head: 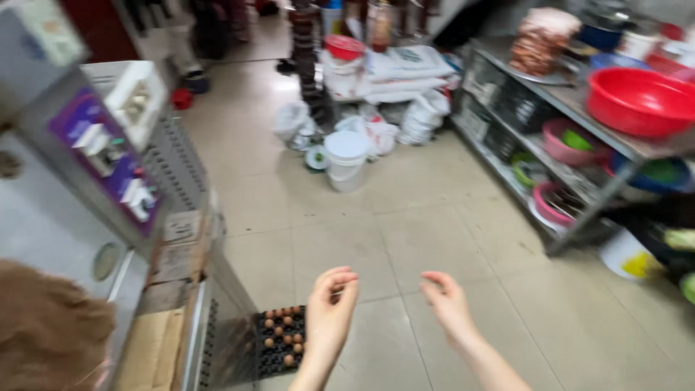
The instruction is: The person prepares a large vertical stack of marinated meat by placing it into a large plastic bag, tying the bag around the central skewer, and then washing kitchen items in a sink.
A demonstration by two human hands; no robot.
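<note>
Both hands — left hand (329,311), right hand (447,304) — grip open, empty, above dark egg tray (279,340).

Brown eggs (282,339) in black tray (271,366); red basin (641,101); white bucket (346,161).

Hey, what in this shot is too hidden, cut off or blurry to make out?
Head view only:
- Egg tray: partly hidden behind the metal cabinet.
- Left hand and right hand: empty, arms cut off by the bottom edge.
- Red basin: contents hidden by its rim.
- Shelf bowls: motion blur.
</note>
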